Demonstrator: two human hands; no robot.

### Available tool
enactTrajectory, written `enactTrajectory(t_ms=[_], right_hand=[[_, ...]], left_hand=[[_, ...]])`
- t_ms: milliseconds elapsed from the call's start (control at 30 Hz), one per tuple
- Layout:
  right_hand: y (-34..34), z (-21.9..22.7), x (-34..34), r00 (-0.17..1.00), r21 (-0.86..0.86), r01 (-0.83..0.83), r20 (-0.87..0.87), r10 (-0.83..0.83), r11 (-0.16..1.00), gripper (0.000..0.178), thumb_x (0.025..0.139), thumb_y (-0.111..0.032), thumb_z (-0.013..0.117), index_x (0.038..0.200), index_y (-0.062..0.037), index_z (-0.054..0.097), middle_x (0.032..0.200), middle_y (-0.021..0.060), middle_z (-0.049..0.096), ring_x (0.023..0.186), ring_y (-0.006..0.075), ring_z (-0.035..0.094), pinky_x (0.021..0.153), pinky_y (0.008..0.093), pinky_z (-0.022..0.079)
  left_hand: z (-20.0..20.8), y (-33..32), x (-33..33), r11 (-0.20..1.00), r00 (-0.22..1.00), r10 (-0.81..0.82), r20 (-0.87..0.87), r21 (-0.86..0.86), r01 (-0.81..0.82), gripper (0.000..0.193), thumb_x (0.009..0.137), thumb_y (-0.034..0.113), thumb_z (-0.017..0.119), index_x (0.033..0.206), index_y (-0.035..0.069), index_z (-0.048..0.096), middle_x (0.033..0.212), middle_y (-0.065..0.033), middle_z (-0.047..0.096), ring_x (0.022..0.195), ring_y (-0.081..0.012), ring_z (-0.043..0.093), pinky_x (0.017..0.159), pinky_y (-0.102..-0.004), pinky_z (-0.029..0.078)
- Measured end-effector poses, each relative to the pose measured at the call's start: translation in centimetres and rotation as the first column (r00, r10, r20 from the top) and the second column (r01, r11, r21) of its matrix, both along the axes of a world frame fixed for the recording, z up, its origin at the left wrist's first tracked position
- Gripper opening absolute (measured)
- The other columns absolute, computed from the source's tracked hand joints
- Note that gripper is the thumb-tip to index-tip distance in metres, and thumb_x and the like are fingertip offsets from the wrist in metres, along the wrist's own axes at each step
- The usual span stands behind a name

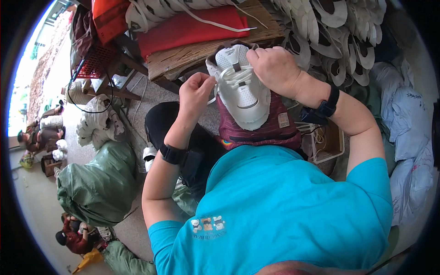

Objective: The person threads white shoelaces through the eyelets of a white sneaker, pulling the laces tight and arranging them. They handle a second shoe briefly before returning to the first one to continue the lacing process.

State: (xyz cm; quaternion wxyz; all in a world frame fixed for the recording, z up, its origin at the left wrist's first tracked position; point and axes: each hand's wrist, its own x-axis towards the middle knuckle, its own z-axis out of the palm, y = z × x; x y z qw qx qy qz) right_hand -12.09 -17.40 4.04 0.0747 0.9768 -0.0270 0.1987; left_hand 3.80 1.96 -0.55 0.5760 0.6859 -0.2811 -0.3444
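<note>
A white lace-up sneaker (248, 113) lies in my lap, toe toward me, on maroon striped cloth (234, 126). White shoelace (234, 78) crosses its tongue in several strands. At the shoe's left side, my left hand (196, 94) is closed in a pinch on the shoelace, and a loose end hangs below the fingers. My right hand (277, 71) is closed at the right side of the opening, where lace strands run toward it; its fingertips are partly hidden.
Beyond the shoe stands a wooden bench (178, 59) with red cloth (192, 34) and another laced white shoe (151, 16). Many pale shoe parts (334, 36) hang at the far right. White sacks (408, 123) line the right side. A green sack (103, 178) and two people sit at left.
</note>
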Motion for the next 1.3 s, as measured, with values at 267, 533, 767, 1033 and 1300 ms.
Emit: enactTrajectory(t_ms=[267,533,767,1033,1300], right_hand=[[-0.7,1.2,0.5,0.933,0.072,0.062,-0.358,-0.033,0.995,0.024,0.086,-0.012,0.06,0.106,-0.0024,0.054,0.065,0.0074,0.062,0.067,0.0272,0.066,0.069,0.0386,0.051],[-3.8,4.2,1.6,0.927,0.123,-0.236,-0.27,0.261,0.964,0.028,0.07,-0.013,0.079,0.092,-0.0115,0.063,0.106,0.0037,0.056,0.106,0.0236,0.051,0.09,0.0396,0.042],[-6.1,3.7,3.4,0.842,0.367,-0.184,-0.42,0.339,0.912,0.015,0.08,-0.021,0.073,0.086,-0.0086,0.068,0.095,0.0037,0.061,0.105,0.0258,0.054,0.09,0.0396,0.043],[-5.7,1.3,4.9,0.829,0.805,0.373,-0.512,0.223,0.462,0.023,0.075,-0.021,0.071,0.078,0.001,0.067,0.084,0.0038,0.058,0.076,0.014,0.054,0.068,0.0299,0.043],[-4.2,0.5,4.4,0.941,0.94,0.336,-0.338,0.016,0.049,0.017,0.085,-0.019,0.07,0.078,-0.0037,0.07,0.082,0.0008,0.064,0.075,0.0107,0.056,0.072,0.0272,0.043]], left_hand=[[0.9,-1.2,0.4,0.981,0.919,-0.069,0.389,0.196,-0.01,0.015,0.087,0.016,0.065,0.083,0.001,0.064,0.068,-0.004,0.06,0.062,-0.012,0.056,0.058,-0.03,0.045],[5.3,-1.8,1.7,0.987,0.47,-0.16,0.868,0.123,0.108,0.021,0.081,0.015,0.073,0.095,0.005,0.061,0.096,-0.0115,0.061,0.09,-0.0372,0.061,0.078,-0.0446,0.05],[5.8,-3.0,5.4,0.84,0.431,-0.509,0.746,0.32,0.438,0.022,0.085,0.023,0.07,0.1,0.008,0.065,0.097,-0.0098,0.059,0.091,-0.0304,0.063,0.08,-0.0425,0.051],[3.5,-3.6,5.2,0.882,0.626,-0.465,0.626,0.27,0.386,0.019,0.084,0.024,0.072,0.087,0.005,0.072,0.098,-0.0089,0.055,0.093,-0.0234,0.057,0.078,-0.0327,0.048],[0.9,-3.9,0.8,0.991,0.86,0.133,0.492,-0.096,-0.098,0.019,0.082,0.021,0.074,0.079,0.002,0.073,0.1,-0.0049,0.057,0.102,-0.0179,0.051,0.087,-0.0284,0.044]])
